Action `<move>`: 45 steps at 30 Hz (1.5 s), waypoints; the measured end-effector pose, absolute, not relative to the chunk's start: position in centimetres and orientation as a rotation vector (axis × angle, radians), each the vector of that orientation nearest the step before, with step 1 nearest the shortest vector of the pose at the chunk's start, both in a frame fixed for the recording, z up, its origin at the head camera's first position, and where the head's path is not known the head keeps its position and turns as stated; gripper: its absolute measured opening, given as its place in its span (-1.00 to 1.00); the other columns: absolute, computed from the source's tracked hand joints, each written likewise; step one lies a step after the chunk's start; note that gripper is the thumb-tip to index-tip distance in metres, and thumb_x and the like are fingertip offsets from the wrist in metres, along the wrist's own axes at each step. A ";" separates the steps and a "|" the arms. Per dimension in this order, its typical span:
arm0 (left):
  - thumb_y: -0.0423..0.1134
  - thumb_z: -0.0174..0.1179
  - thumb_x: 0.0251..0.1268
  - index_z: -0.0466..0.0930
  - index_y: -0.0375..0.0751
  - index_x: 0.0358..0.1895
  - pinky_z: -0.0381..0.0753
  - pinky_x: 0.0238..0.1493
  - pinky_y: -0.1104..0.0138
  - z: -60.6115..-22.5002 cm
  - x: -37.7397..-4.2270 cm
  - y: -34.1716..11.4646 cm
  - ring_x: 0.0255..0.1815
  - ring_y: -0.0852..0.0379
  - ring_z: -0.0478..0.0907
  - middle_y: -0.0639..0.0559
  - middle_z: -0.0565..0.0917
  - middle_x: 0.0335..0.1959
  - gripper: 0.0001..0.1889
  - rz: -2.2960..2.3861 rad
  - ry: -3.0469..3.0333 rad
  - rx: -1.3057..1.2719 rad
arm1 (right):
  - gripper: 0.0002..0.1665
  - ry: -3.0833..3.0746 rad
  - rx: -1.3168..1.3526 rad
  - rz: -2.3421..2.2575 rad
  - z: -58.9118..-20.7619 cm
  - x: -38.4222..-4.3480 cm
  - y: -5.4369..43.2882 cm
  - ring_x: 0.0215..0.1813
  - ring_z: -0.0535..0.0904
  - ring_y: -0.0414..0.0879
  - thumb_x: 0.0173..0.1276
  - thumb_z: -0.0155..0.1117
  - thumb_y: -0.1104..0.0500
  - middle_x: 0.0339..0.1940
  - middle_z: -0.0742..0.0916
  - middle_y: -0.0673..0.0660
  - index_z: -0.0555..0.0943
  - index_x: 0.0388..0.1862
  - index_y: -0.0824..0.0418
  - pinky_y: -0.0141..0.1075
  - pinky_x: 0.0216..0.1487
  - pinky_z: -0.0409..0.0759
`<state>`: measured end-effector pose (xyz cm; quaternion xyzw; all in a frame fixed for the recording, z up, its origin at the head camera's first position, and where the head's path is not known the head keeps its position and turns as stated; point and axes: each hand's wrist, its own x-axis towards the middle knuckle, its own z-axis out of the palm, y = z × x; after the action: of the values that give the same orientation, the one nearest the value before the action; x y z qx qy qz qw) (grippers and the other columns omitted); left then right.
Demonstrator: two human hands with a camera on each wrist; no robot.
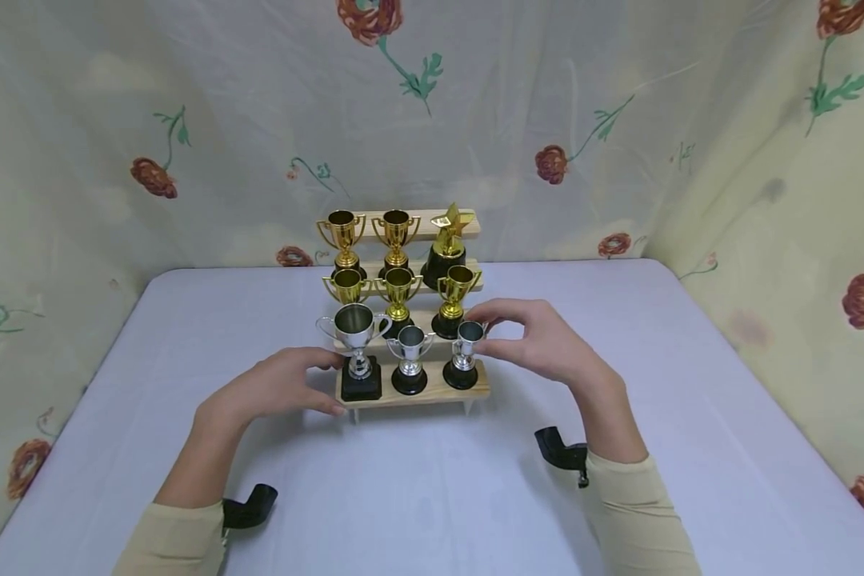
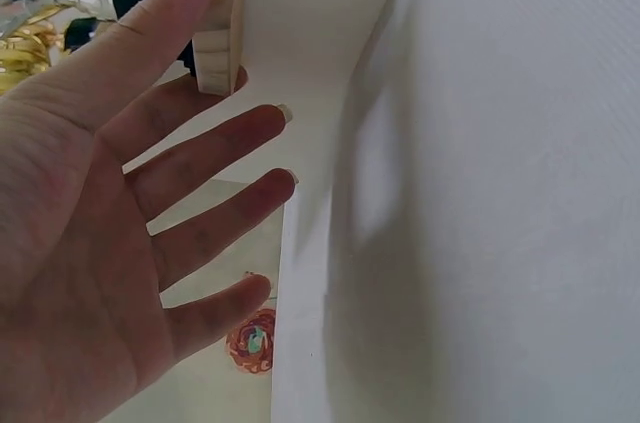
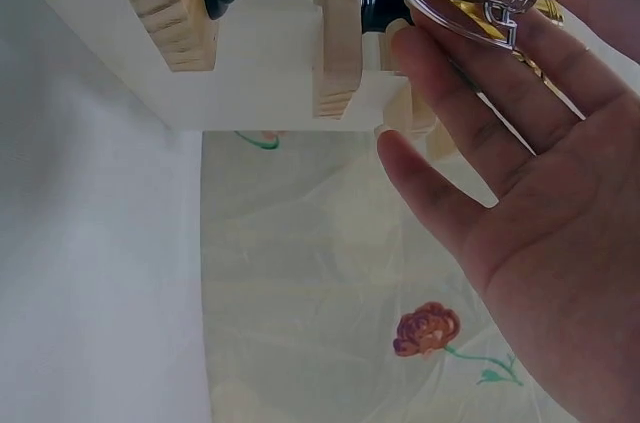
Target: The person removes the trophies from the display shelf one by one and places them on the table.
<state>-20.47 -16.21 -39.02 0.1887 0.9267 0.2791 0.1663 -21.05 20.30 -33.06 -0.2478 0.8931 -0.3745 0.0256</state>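
wooden stand (image 1: 434,389) stood between the left grip (image 1: 277,386), fingers spread at the stand's lower corner, and the right grip (image 1: 540,340); a large silver trophy (image 1: 360,368) stood just beside the left grip, a small silver trophy (image 1: 465,354) was pinched in the right.

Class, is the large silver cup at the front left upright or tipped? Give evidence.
Upright: the large silver cup stands with its black base down on the wooden front step, its mouth facing up.
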 end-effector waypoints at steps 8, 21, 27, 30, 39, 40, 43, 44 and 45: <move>0.20 0.48 -0.02 0.52 -0.08 0.30 0.44 0.29 -0.06 -38.9 -20.6 -16.0 0.36 -0.10 0.46 -0.03 0.61 0.27 -0.21 0.773 2.667 0.537 | -0.57 2.792 -0.796 -1.137 -33.1 -21.2 20.3 0.06 0.61 -0.08 0.23 0.47 0.07 0.04 0.76 0.00 0.68 0.10 0.03 0.04 0.23 0.46; 0.08 0.53 -0.05 0.56 -0.03 0.19 0.41 0.33 -0.06 -40.0 -20.9 -16.5 0.30 -0.05 0.52 -0.01 0.66 0.18 -0.32 1.021 2.554 0.543 | -0.61 2.776 -0.825 -1.165 -33.3 -21.4 20.0 0.04 0.62 -0.10 0.22 0.48 0.11 0.00 0.77 0.01 0.69 0.05 0.04 0.00 0.24 0.47; 0.08 0.53 -0.05 0.56 -0.02 0.17 0.41 0.33 -0.05 -40.3 -21.2 -16.7 0.29 -0.04 0.53 0.01 0.66 0.17 -0.34 1.045 2.539 0.551 | -0.63 2.783 -0.811 -1.159 -33.3 -21.5 19.9 0.04 0.61 -0.09 0.22 0.48 0.12 -0.02 0.77 0.00 0.70 0.03 0.04 0.01 0.24 0.47; 0.06 0.53 -0.05 0.57 -0.02 0.16 0.42 0.33 -0.05 -40.4 -21.2 -16.7 0.28 -0.03 0.53 0.01 0.66 0.16 -0.36 1.055 2.534 0.551 | -0.63 2.781 -0.811 -1.155 -33.2 -21.4 20.0 0.06 0.61 -0.07 0.24 0.47 0.10 -0.01 0.77 0.02 0.69 0.04 0.05 0.03 0.24 0.47; 0.04 0.54 -0.05 0.57 -0.04 0.17 0.42 0.34 -0.03 -40.6 -21.2 -16.5 0.26 -0.03 0.54 0.01 0.66 0.16 -0.35 1.097 2.512 0.532 | -0.63 2.797 -0.785 -1.152 -33.2 -21.3 20.3 0.07 0.61 -0.08 0.27 0.44 0.07 -0.01 0.76 0.01 0.68 0.07 0.04 0.05 0.24 0.47; 0.04 0.54 -0.05 0.57 -0.04 0.16 0.42 0.33 -0.03 -40.7 -21.2 -16.5 0.26 -0.03 0.54 0.01 0.66 0.16 -0.36 1.100 2.510 0.529 | -0.63 2.803 -0.784 -1.149 -33.2 -21.3 20.4 0.07 0.61 -0.08 0.27 0.44 0.07 -0.01 0.76 0.01 0.68 0.07 0.04 0.05 0.24 0.48; 0.04 0.53 -0.04 0.57 -0.04 0.15 0.42 0.33 -0.03 -40.9 -21.2 -16.6 0.26 -0.02 0.54 0.01 0.66 0.15 -0.37 1.102 2.508 0.522 | -0.63 2.818 -0.789 -1.156 -33.2 -21.3 20.5 0.06 0.61 -0.07 0.27 0.44 0.07 0.00 0.77 0.02 0.69 0.07 0.06 0.05 0.24 0.48; 0.04 0.53 -0.04 0.57 -0.04 0.15 0.42 0.32 -0.03 -40.9 -21.2 -16.6 0.26 -0.02 0.54 0.01 0.66 0.15 -0.37 1.101 2.507 0.520 | -0.63 2.822 -0.788 -1.160 -33.2 -21.3 20.6 0.06 0.61 -0.08 0.27 0.44 0.06 -0.01 0.77 0.02 0.69 0.06 0.05 0.04 0.24 0.48; 0.04 0.53 -0.04 0.57 -0.04 0.14 0.42 0.32 -0.03 -40.9 -21.2 -16.6 0.26 -0.02 0.53 0.01 0.66 0.15 -0.37 1.099 2.508 0.519 | -0.63 2.829 -0.786 -1.162 -33.2 -21.3 20.7 0.06 0.61 -0.08 0.27 0.44 0.06 -0.01 0.77 0.02 0.69 0.06 0.05 0.04 0.24 0.47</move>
<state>-21.16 -16.57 -40.92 0.1831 0.8858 0.3881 0.1764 -21.26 20.71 -33.16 -0.2488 0.8959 -0.3680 -0.0078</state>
